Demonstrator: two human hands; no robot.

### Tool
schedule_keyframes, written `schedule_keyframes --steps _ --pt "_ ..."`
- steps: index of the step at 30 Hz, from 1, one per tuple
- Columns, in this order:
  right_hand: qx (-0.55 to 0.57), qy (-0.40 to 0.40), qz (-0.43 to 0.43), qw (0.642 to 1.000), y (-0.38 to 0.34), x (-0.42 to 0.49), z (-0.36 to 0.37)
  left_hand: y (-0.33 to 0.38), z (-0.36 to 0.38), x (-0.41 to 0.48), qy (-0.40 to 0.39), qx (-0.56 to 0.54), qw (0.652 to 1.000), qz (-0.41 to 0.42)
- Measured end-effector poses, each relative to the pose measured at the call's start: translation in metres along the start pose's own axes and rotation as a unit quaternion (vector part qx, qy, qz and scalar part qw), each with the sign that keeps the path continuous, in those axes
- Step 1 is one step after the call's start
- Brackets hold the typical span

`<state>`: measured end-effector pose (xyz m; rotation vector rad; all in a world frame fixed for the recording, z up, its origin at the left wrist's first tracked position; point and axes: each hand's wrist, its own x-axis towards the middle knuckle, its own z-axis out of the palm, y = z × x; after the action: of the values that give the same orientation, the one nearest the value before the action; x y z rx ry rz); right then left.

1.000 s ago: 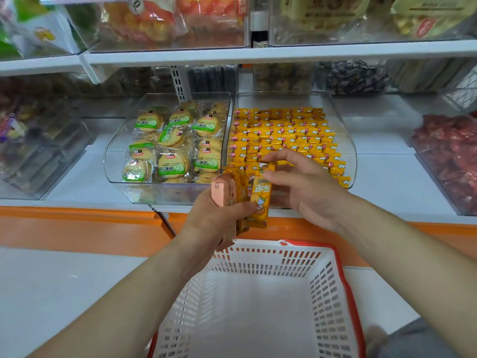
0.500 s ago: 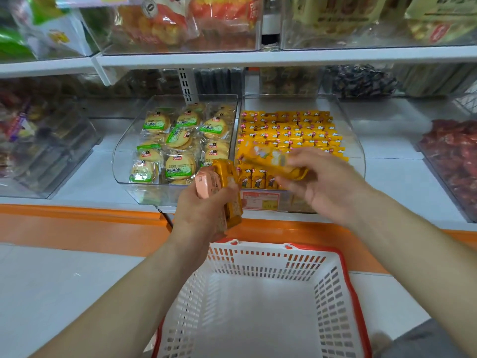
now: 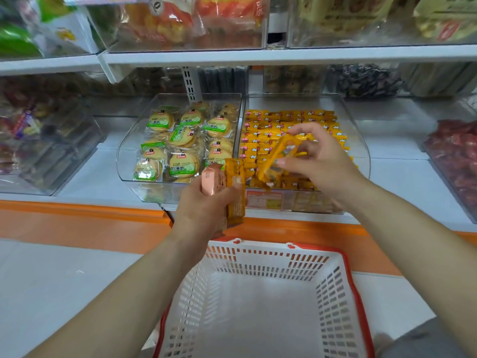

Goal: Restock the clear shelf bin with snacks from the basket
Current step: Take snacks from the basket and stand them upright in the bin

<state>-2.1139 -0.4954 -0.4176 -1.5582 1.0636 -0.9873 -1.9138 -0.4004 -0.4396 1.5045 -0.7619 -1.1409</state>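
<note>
My left hand point(image 3: 204, 210) grips a small bundle of snack packs point(image 3: 227, 187), one pink and the others orange, in front of the shelf edge. My right hand point(image 3: 317, 161) pinches a single yellow snack pack point(image 3: 280, 157), tilted, over the front of the clear shelf bin point(image 3: 361, 151). That bin holds several rows of matching yellow packs point(image 3: 291, 120). The white basket with a red rim point(image 3: 343, 257) stands below my arms, and its visible bottom is bare.
A second clear bin point(image 3: 124, 161) to the left holds round biscuits in green-labelled wrappers point(image 3: 180, 140). Other clear bins stand at far left point(image 3: 51, 156) and far right point(image 3: 454, 161). An upper shelf point(image 3: 258, 56) overhangs. An orange ledge point(image 3: 77, 223) runs under the shelf.
My right hand took one yellow pack from the left hand's bundle and carried it up and right, over the yellow bin. The left hand kept the remaining packs and rose slightly.
</note>
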Motion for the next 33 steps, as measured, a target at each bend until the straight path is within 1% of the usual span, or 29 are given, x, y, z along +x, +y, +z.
schedule_keyframes --steps 2,4,7,9,11,15,19,21,22,26,27,28,30,33 --pt "-0.087 0.041 -0.052 0.994 0.006 0.007 -0.001 0.001 -0.001 0.001 0.007 0.0 1.0 -0.005" --pt "-0.192 0.034 -0.094 0.976 0.01 0.011 0.003 0.001 -0.002 0.003 0.01 0.005 1.0 -0.007" --pt "-0.37 -0.019 -0.144 0.918 0.012 0.011 0.007 0.0 -0.003 0.004 0.009 0.013 1.0 -0.005" --pt "-0.438 -0.041 -0.156 0.884 0.011 0.009 0.008 -0.001 -0.005 0.006 0.007 0.011 1.0 -0.003" --pt "-0.483 -0.051 -0.159 0.86 0.007 0.007 0.01 -0.002 -0.006 0.007 0.008 0.014 1.0 -0.002" --pt "-0.531 -0.04 -0.165 0.83 0.004 0.005 0.012 -0.001 -0.007 0.007 0.003 0.023 1.0 -0.002" --pt "-0.544 -0.057 -0.142 0.825 0.004 0.003 0.014 0.001 -0.008 0.005 0.0 0.014 1.0 0.004" --pt "-0.551 -0.047 -0.134 0.822 0.007 0.0 0.011 0.001 -0.009 0.005 -0.003 0.007 1.0 0.007" --pt "-0.543 -0.04 -0.128 0.829 0.01 -0.001 0.007 0.001 -0.01 0.005 -0.003 0.006 1.0 0.006" --pt "-0.458 -0.043 -0.124 0.879 0.017 0.0 0.0 0.001 -0.01 0.006 -0.001 0.003 1.0 0.006" --pt "-0.448 -0.038 -0.134 0.883 0.016 0.001 0.0 0.0 -0.009 0.006 -0.001 0.005 1.0 0.007" --pt "-0.45 -0.035 -0.147 0.88 0.014 0.002 0.001 0.0 -0.008 0.006 -0.002 0.006 1.0 0.009" --pt "-0.476 -0.046 -0.165 0.862 0.012 0.004 0.005 -0.002 -0.007 0.007 0.0 0.008 1.0 0.011" --pt "-0.518 -0.059 -0.131 0.843 0.01 0.007 0.006 -0.005 -0.006 0.01 0.008 0.019 1.0 0.012"
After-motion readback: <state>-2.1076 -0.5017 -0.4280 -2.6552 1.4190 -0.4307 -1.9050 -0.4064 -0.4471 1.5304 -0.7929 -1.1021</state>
